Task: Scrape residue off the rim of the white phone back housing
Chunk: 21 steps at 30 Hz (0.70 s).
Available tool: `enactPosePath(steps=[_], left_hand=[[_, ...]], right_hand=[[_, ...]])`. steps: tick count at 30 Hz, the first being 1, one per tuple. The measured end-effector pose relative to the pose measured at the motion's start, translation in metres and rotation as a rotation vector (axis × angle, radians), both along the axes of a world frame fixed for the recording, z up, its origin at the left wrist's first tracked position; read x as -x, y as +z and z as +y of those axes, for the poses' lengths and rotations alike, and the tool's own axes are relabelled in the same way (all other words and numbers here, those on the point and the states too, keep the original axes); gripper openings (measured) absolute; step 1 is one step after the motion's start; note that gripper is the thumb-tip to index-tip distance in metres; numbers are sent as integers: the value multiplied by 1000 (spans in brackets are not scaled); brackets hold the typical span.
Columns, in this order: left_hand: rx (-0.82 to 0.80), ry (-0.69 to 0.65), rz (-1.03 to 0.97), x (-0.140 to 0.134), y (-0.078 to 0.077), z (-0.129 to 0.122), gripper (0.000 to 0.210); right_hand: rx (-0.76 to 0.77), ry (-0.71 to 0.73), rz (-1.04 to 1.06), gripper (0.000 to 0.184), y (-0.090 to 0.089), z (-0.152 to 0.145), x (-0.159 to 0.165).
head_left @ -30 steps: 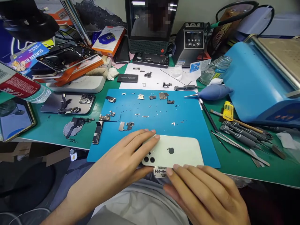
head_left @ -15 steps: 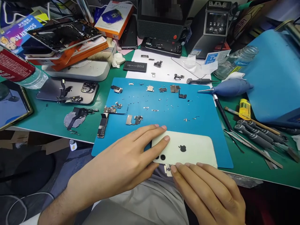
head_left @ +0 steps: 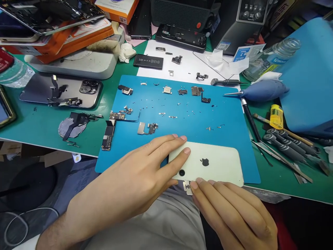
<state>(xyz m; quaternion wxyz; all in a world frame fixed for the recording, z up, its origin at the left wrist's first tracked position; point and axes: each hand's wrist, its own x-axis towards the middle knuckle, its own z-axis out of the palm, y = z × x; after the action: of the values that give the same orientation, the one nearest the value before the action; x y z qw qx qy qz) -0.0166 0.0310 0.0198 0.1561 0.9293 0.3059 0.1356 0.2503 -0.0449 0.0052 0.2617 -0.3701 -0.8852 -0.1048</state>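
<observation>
A pale phone with a dark apple logo (head_left: 218, 163) lies back side up at the front edge of the blue mat. My left hand (head_left: 137, 170) grips its camera end, with fingers across the back and the thumb at the near edge. One black lens shows beside the fingers. In my right hand (head_left: 234, 208) a thin metal razor blade (head_left: 186, 187) is pinched between thumb and fingers, held against the phone's near long edge. The fingers hide part of the blade, and I cannot tell whether it enters the seam.
The blue mat (head_left: 125, 142) carries small screws, brackets and a logic board (head_left: 108, 135). A battery (head_left: 148, 61) rests on white paper behind. Screwdrivers (head_left: 286, 146), tweezers and a blue air blower (head_left: 267, 91) lie right. Another phone (head_left: 33, 88) is at left.
The camera view has shifted slightly, so the bench items sit higher in the picture. Both hands keep their holds on the phone and the blade, with only slight movement of the fingers.
</observation>
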Motion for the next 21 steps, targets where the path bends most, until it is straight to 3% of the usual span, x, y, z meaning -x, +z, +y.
enactPosePath(steps=[9, 21], left_hand=[[49, 58, -102, -9, -2, 1, 69], [-69, -22, 86, 2, -1, -4, 61]], right_hand=[[-6, -28, 27, 23, -1, 2, 5], [-93, 19, 62, 23, -6, 6, 4]])
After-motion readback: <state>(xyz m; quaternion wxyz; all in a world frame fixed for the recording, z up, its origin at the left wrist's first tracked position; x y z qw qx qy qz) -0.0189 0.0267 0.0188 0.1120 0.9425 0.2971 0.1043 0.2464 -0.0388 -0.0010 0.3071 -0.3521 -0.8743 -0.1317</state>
